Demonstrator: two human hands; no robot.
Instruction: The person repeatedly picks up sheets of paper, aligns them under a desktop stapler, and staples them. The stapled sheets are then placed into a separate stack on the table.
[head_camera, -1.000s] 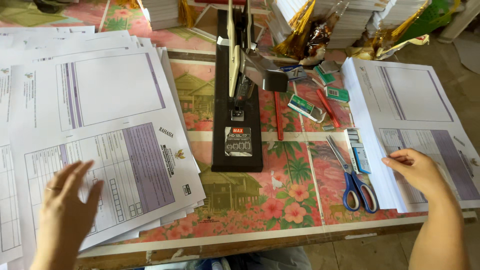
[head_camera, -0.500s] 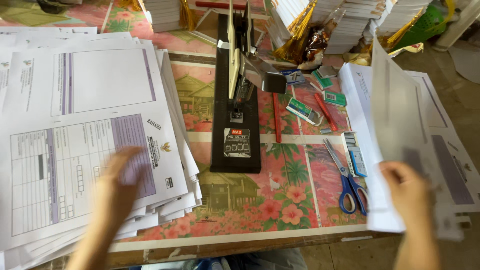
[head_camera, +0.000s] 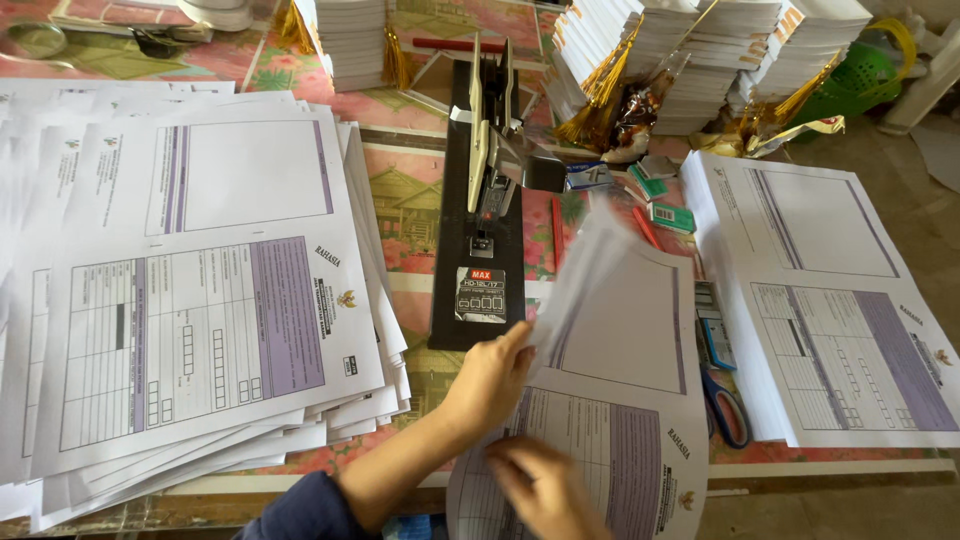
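A printed form sheet (head_camera: 620, 400) lies at the near edge of the table (head_camera: 420, 200), just right of the black long-arm stapler (head_camera: 485, 220). The left hand (head_camera: 490, 380) pinches its lifted upper-left corner between thumb and fingers. The right hand (head_camera: 540, 490), blurred, presses flat on its near part, fingers loosely apart. Blue-handled scissors (head_camera: 725, 400) lie to the right, beside a neat paper stack (head_camera: 840, 290); a loose pile of forms (head_camera: 190, 290) fills the left.

Head view, steeply down, seemingly close
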